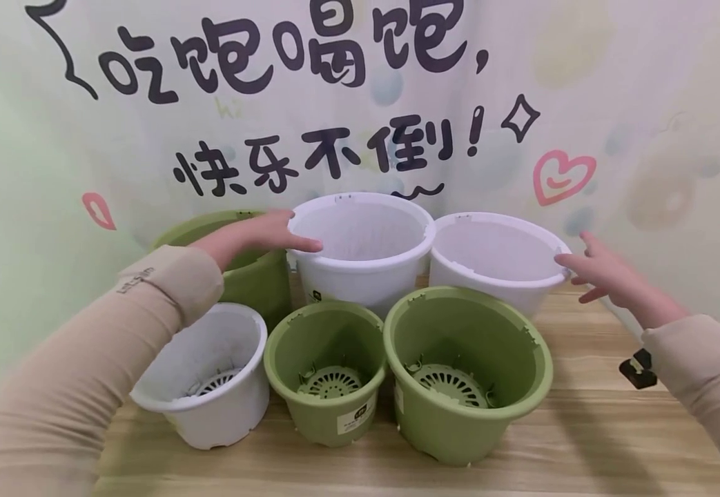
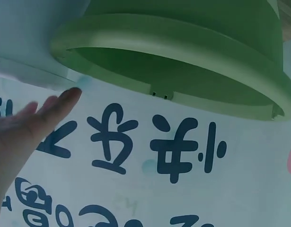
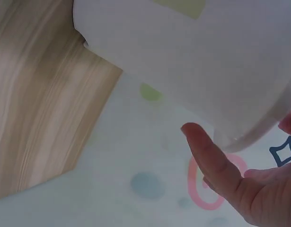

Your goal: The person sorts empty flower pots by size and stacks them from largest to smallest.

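Plastic plant pots stand in two rows. At the back left is a large green pot (image 1: 260, 283), beside a large white pot (image 1: 362, 279) in the middle and another white pot (image 1: 490, 286) at the right. My left hand (image 1: 260, 231) reaches over the green pot to the middle white pot's left rim, fingers extended; contact is unclear. In the left wrist view the fingers are straight beside the green rim (image 2: 183, 40). My right hand (image 1: 614, 279) is spread at the right white pot's outer rim. The right wrist view shows its thumb apart from the fingers, near the rim.
The front row holds a small white pot (image 1: 223, 414), a small green pot (image 1: 328, 421) and a larger green pot (image 1: 459, 435). They stand on a wooden table (image 1: 310, 476). Behind hangs a printed cloth (image 1: 490, 166). A small black object (image 1: 639, 369) lies at the right.
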The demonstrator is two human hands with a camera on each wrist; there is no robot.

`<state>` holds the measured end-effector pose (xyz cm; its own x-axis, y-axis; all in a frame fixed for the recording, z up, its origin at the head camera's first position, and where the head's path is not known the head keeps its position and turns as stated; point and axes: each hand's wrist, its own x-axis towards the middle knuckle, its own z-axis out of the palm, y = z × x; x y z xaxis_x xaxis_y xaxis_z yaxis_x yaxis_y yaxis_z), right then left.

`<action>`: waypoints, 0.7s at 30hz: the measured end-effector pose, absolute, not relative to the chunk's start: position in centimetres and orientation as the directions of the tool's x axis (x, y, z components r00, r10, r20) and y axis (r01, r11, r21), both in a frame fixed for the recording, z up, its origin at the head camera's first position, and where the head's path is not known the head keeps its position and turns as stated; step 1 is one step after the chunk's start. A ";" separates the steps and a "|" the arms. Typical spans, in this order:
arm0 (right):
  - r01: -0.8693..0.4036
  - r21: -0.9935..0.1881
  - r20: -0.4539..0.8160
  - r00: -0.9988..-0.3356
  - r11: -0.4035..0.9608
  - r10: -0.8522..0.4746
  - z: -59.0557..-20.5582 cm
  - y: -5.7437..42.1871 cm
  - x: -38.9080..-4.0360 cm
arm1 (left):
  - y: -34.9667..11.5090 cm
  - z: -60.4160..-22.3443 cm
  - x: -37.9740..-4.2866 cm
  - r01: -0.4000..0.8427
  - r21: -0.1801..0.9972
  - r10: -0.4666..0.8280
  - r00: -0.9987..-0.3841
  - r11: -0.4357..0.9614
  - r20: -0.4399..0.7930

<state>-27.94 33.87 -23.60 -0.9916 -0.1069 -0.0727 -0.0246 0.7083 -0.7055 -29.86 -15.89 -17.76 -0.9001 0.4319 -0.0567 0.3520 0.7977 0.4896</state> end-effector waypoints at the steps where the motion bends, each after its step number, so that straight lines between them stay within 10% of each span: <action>1: -0.011 -0.722 -0.083 -0.991 0.691 -0.102 -23.8 33.7 -28.1 | -16.0 -17.8 -30.1 0.346 0.482 0.439 -0.894 0.805 -0.090; 15: 0.094 -0.868 -0.150 -0.985 0.488 -0.078 -24.9 32.1 -29.3 | -15.8 -17.1 -31.4 0.256 0.323 0.367 -0.860 0.911 -0.354; 21: 0.091 -0.886 -0.166 -0.978 0.454 -0.128 -25.2 32.5 -29.7 | -16.1 -17.8 -31.6 0.198 0.485 0.402 -0.841 0.852 -0.362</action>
<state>-29.65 32.49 -25.17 -0.9778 -0.1276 -0.1662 0.0913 0.4543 -0.8861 -31.59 -16.05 -17.77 -0.8411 0.4021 -0.3619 0.1984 0.8516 0.4851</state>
